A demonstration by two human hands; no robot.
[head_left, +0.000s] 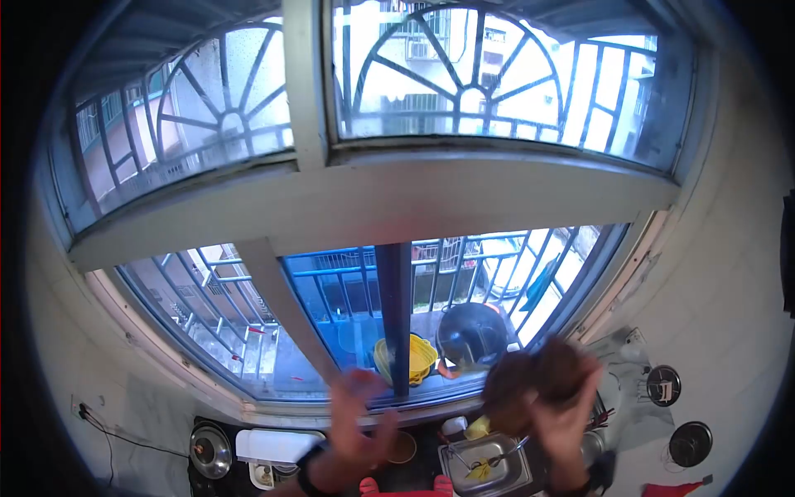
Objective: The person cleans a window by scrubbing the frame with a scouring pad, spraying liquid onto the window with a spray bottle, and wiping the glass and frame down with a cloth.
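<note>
My right hand point(565, 427) is raised over the right side of the sink, its fingers wrapped round a dark brown rounded object point(542, 385). Motion blurs this object; it shows two rounded lobes, and its kind is unclear. To the left, my left hand point(356, 427) is held up with fingers apart and nothing visible in it, also blurred. Below and between the hands is a metal sink point(520, 479) with yellow pieces point(480, 470) and a long utensil in it. A yellow item point(478, 427) lies at the sink's back edge.
Ahead stands a barred window point(464, 186). Beyond the glass are a black basin point(472, 335) and a yellow basket point(422, 358). On the left counter sit a steel lidded pot point(210, 451) and a white container point(277, 446). Round dark items point(663, 386) hang at the right wall.
</note>
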